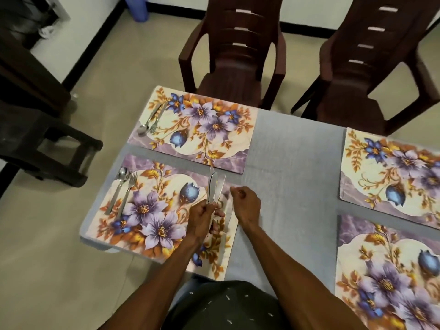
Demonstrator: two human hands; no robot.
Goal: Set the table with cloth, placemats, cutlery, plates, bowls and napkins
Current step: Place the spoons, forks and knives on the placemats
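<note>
A grey cloth (288,158) covers the table, with floral placemats on it. My left hand (202,217) grips a bunch of table knives (214,186) by the handles, blades pointing away from me, over the near left placemat (152,210). Another knife (226,229) lies along that mat's right edge. My right hand (245,203) hovers just right of the blades with fingers loosely curled and nothing in them. A spoon (119,189) and a fork (128,194) lie on the mat's left side. The far left placemat (204,129) also carries a spoon and fork (151,121).
Two more floral placemats lie at the right, one far (392,172) and one near (390,277), both bare. Two brown plastic chairs (233,55) (381,58) stand at the table's far side. Dark furniture (35,110) stands on the floor to the left.
</note>
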